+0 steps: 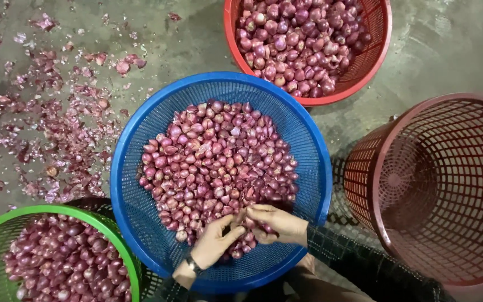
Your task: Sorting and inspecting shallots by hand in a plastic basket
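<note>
**Shallot peeling: much done, a full basket to go**

Taking the round blue plastic mesh basket as the landmark and reading from the left: up and left of it, the grey concrete floor is strewn with loose purple-pink shallot skins, a sign that plenty of peeling is already behind. Below and left of the blue basket, touching its rim, sits a green plastic mesh basket filled with darker, skin-on small red shallots; these look untouched.

Inside the blue basket lies a wide heap of small purple shallots, many with skin showing. At its near edge the left hand is partly curled, fingertips pinched toward one shallot at the heap's near side, and the right hand is curled against it from the other side; both seem to grip the same bulb, though the hold is too small to see exactly.

Above and right of the blue basket, a red plastic mesh basket holds glossy, clean-looking peeled shallots, roughly filled. Right of the blue basket, a tall dark-red slatted plastic bin holds nothing visible.
</note>
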